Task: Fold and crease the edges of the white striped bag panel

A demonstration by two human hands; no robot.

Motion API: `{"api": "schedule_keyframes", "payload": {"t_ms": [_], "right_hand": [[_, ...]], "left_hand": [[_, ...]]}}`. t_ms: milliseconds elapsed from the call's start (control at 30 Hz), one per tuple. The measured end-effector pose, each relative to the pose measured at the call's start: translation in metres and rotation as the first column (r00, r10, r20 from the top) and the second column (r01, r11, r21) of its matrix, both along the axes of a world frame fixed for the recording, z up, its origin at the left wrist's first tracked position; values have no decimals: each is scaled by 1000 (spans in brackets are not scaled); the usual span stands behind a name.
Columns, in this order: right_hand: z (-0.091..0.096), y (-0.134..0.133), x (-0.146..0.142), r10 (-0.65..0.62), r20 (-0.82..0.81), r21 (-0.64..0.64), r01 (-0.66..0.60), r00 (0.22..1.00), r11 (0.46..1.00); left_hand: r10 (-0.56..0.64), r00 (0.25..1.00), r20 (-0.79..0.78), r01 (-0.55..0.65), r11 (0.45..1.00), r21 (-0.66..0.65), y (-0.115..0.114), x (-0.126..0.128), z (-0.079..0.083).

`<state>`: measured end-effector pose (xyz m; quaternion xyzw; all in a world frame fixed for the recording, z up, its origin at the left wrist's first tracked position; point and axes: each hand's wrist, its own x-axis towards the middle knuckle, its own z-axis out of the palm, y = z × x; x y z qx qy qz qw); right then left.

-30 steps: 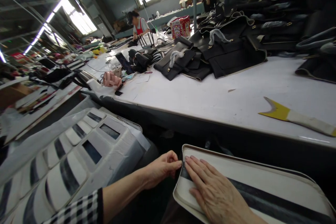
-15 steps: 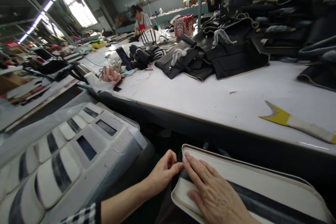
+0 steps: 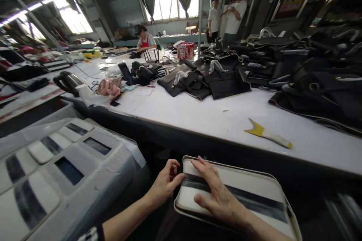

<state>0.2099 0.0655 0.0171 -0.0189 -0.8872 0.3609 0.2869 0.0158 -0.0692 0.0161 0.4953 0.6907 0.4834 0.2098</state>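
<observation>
Head: right hand [image 3: 217, 194] over panel [image 3: 249, 179]

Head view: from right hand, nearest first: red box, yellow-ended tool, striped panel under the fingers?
1. Striped panel: under the right hand.
2. Yellow-ended tool: ahead and right, on the table.
3. Red box: far across, slightly left.

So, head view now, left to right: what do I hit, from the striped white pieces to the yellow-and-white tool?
Striped white pieces → pink fan → left hand → right hand → yellow-and-white tool. Striped panel overlaps the right hand, so left out.
</observation>
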Motion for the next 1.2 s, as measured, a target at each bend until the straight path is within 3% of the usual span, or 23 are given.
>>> {"api": "schedule_keyframes", "payload": {"t_ms": [100,167,233,367,500,567,667,733,767,833,867,933,1033,1100,1133,1167,1200], "right_hand": [[-2,2,2,-37,-97,-277,9,995,961],[-5,1,1,-113,-133,-368,57,985,928],[-7,-3,-2,-155,-135,-293,110,979,950],[-5,-13,-8,-138,-92,52,144,986,988],[-4,-21,-8,-215,-42,256,219,976,942],[-5,-23,-5,-231,-35,298,231,972,926],[-3,-20,0,-174,-94,152,186,980,971],[-1,-14,1,-154,-190,-159,125,970,979],[0,-10,1,-167,-241,-361,72,956,930],[1,-2,-1,-218,-304,-679,-50,927,732],[1,3,-2,-232,-317,-769,-106,920,630],[2,10,-4,-228,-325,-853,-181,918,489],[8,13,-4,-226,-344,-902,-255,911,348],[19,7,0,-215,-371,-907,-303,903,294],[26,3,5,-185,-379,-900,-315,907,300],[33,-1,12,-159,-377,-888,-307,912,342],[39,-5,21,-154,-359,-861,-262,921,436]], "left_hand": [[-10,981,-196,15,1000,26,-3,2,9],[-19,934,-358,46,997,65,-4,1,13],[-27,853,-522,81,993,82,-4,1,17],[-135,655,-744,169,985,-31,0,-2,30],[-260,590,-764,234,961,-147,0,-9,44],[-258,566,-783,238,960,-145,0,-10,43],[-200,492,-847,235,968,-92,6,-9,31],[-230,435,-870,290,951,-107,14,-6,20],[-256,415,-873,319,940,-124,18,-4,15],[-309,374,-874,352,920,-174,24,-1,9],[-328,343,-880,359,912,-200,25,1,9],[-354,267,-896,354,901,-250,27,3,16],[-365,189,-911,352,892,-285,28,10,34],[-358,172,-918,362,889,-279,29,17,42],[-348,167,-922,374,888,-268,30,21,44],[-336,166,-927,384,888,-253,32,25,45],[-330,166,-929,392,887,-245,33,29,45]]}}
